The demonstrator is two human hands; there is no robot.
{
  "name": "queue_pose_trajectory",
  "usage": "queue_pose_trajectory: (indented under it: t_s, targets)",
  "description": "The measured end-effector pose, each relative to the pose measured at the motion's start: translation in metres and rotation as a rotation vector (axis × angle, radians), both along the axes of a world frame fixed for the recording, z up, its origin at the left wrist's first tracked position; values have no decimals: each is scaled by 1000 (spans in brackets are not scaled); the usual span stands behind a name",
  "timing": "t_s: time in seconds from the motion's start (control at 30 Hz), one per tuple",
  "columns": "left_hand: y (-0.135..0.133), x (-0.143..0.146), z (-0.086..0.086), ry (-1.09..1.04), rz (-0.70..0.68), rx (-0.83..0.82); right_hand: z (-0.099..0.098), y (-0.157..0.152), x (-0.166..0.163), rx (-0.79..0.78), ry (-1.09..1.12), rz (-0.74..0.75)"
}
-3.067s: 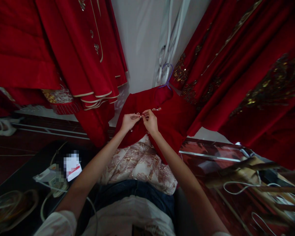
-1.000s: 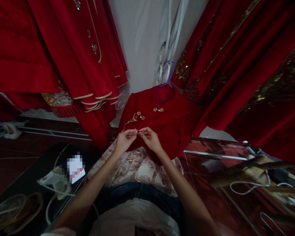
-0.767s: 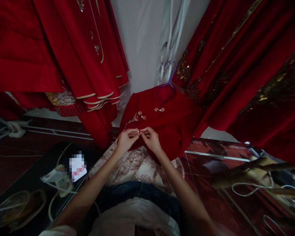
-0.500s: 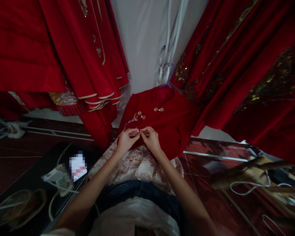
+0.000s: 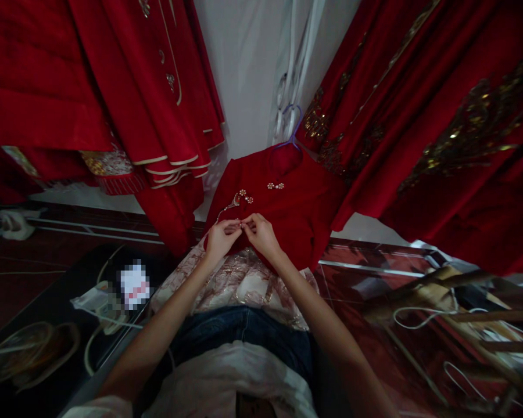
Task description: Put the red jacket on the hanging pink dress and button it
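Red garments hang at left [image 5: 91, 87] and right [image 5: 440, 116], the left with pale piping, the right with gold embroidery. Between them, the red jacket [image 5: 296, 215] hangs on a purple hanger [image 5: 291, 119] against the white wall, its lower part in front of the person. Below it, beige gold-patterned fabric [image 5: 248, 284] lies over the person's lap. Left hand [image 5: 220, 239] and right hand [image 5: 262, 235] meet at the jacket's front, touching each other. Left fingers [image 5: 230, 225] and right fingers [image 5: 249, 220] are narrow, pinched on the jacket edge at a small pale fastening; detail too small to tell. A beaded clasp [image 5: 242, 197] sits just above the hands, a second clasp [image 5: 275, 186] near the collar. The white label [image 5: 134, 284] at lower left is blurred; its writing can't be read.

Versus 3.1 s ago: the hands were up at the beaded clasp and now sit lower, just under it. Since 0.5 s ago, the pinch is the same.
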State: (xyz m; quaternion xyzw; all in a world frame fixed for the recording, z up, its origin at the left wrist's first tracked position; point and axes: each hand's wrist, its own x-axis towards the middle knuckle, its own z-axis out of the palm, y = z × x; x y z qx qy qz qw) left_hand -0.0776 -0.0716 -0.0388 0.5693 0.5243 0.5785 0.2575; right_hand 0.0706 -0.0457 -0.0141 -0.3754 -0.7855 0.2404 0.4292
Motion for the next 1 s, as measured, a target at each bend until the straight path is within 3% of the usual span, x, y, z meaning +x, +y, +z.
queue_pose_trajectory:
  t_s: [0.37,0.57,0.73,0.83,1.0]
  targets:
    - [8,-8,-8,53,-20,-6,-5,1,-3,17,67,-72]
    - [2,-13,-6,50,-39,-1,3,-13,16,-192,148,-13]
    - [-12,-14,-1,232,3,94,23,-41,64,-337,346,64]
    - [-15,-14,2,368,-6,163,30,-47,89,-421,315,97]
    - [-12,-14,5,631,57,263,37,-39,101,-382,298,78]
